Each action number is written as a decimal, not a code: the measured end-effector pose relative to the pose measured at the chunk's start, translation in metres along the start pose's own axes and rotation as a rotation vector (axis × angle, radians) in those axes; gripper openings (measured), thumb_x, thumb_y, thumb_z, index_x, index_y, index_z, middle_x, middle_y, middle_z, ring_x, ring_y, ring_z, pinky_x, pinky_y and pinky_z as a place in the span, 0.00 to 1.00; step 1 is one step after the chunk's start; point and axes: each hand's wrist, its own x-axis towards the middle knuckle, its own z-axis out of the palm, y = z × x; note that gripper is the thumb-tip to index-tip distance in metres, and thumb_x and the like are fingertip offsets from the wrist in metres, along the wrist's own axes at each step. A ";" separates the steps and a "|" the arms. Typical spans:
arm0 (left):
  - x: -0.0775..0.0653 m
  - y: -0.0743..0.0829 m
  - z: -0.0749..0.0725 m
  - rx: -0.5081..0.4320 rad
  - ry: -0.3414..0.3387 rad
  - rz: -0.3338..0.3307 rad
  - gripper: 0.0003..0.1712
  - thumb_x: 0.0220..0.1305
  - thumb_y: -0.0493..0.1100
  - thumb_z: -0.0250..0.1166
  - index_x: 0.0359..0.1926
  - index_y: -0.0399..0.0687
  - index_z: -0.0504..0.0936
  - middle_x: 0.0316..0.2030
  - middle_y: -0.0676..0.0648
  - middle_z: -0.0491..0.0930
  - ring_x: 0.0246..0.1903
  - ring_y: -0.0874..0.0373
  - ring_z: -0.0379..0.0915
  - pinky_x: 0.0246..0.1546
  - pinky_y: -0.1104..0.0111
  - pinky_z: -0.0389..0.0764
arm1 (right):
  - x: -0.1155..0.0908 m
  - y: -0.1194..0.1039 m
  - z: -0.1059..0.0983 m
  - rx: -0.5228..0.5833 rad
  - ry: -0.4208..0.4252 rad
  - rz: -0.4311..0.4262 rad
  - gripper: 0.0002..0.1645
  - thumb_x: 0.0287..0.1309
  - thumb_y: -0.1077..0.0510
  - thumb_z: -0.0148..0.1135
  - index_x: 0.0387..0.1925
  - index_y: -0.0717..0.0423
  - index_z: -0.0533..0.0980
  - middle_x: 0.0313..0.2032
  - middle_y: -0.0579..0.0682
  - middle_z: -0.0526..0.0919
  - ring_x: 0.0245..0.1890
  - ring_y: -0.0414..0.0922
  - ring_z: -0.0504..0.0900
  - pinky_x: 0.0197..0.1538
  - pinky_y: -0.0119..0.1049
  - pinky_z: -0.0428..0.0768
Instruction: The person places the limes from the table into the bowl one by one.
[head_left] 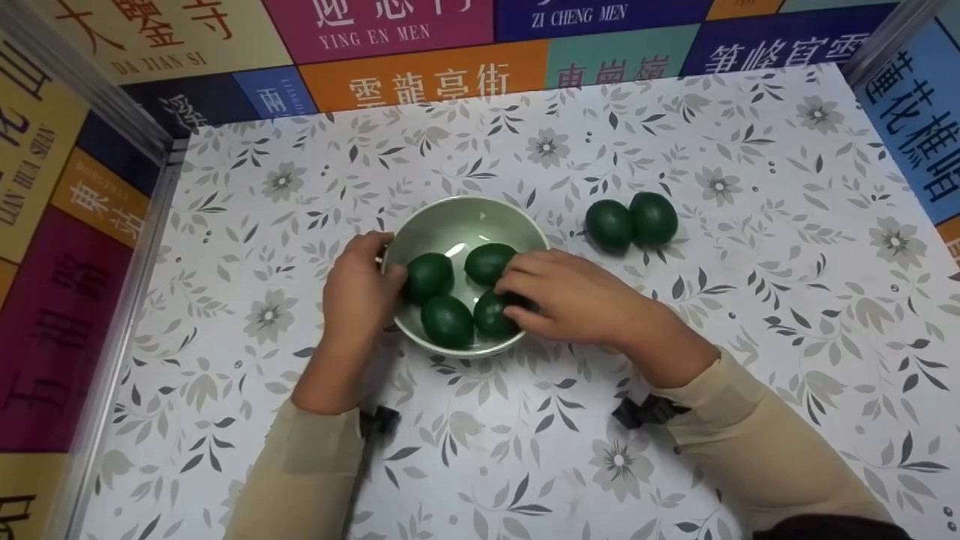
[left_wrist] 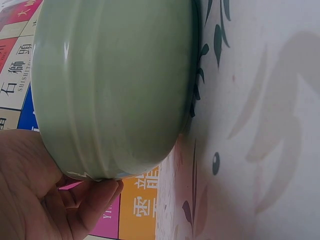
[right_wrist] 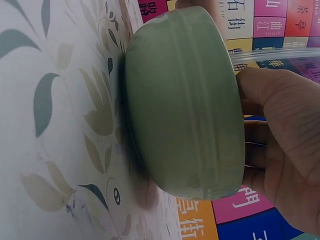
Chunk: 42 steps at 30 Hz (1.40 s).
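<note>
A pale green bowl (head_left: 480, 217) stands on the table with several smooth, dark green oval fruits (head_left: 448, 321) inside; their exact kind is unclear. My left hand (head_left: 358, 289) holds the bowl's left rim, thumb inside and fingers along the outer wall, as the left wrist view of the bowl (left_wrist: 115, 90) also shows. Over the right rim reaches my right hand (head_left: 574, 296), its fingers and thumb curled about the right-hand green fruit (head_left: 493, 315), which they partly cover. From the right wrist, the bowl's wall (right_wrist: 185, 110) hides the fruit and the fingertips.
Two more dark green fruits (head_left: 654, 220) lie side by side on the table, right of the bowl and beyond my right hand. A white cloth with grey leaves and flowers (head_left: 750, 300) covers the table. Colourful panels with lettering (head_left: 420, 75) border its back and sides.
</note>
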 end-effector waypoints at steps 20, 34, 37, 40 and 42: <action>0.000 -0.002 0.000 -0.004 0.006 0.001 0.24 0.63 0.40 0.64 0.62 0.48 0.82 0.53 0.44 0.83 0.50 0.48 0.81 0.50 0.52 0.82 | -0.010 -0.002 -0.009 -0.006 0.168 -0.092 0.22 0.71 0.46 0.62 0.57 0.53 0.80 0.59 0.52 0.81 0.61 0.51 0.79 0.67 0.47 0.76; 0.000 -0.001 0.000 0.005 -0.012 0.000 0.23 0.67 0.39 0.64 0.63 0.47 0.80 0.56 0.44 0.83 0.52 0.48 0.81 0.53 0.51 0.81 | -0.020 0.009 -0.018 -0.034 0.299 -0.104 0.33 0.63 0.42 0.69 0.64 0.52 0.77 0.65 0.55 0.78 0.66 0.52 0.76 0.70 0.50 0.74; 0.000 -0.001 0.000 0.006 -0.014 -0.003 0.24 0.67 0.39 0.64 0.63 0.47 0.80 0.56 0.43 0.83 0.53 0.47 0.81 0.53 0.51 0.81 | -0.023 0.010 -0.019 -0.033 0.305 -0.094 0.37 0.62 0.41 0.71 0.68 0.51 0.75 0.67 0.55 0.77 0.68 0.53 0.75 0.70 0.51 0.74; 0.000 -0.001 0.000 0.005 -0.012 -0.004 0.24 0.66 0.39 0.64 0.63 0.47 0.81 0.56 0.43 0.83 0.52 0.48 0.81 0.53 0.52 0.81 | -0.025 0.012 -0.021 -0.037 0.300 -0.073 0.42 0.60 0.41 0.72 0.72 0.50 0.71 0.69 0.55 0.75 0.69 0.54 0.74 0.70 0.53 0.74; 0.000 -0.001 0.000 0.004 -0.007 -0.002 0.23 0.66 0.39 0.64 0.62 0.47 0.81 0.55 0.43 0.83 0.52 0.48 0.81 0.53 0.52 0.81 | -0.026 0.013 -0.024 -0.034 0.297 -0.059 0.45 0.59 0.41 0.73 0.74 0.49 0.69 0.70 0.55 0.74 0.69 0.55 0.74 0.70 0.53 0.74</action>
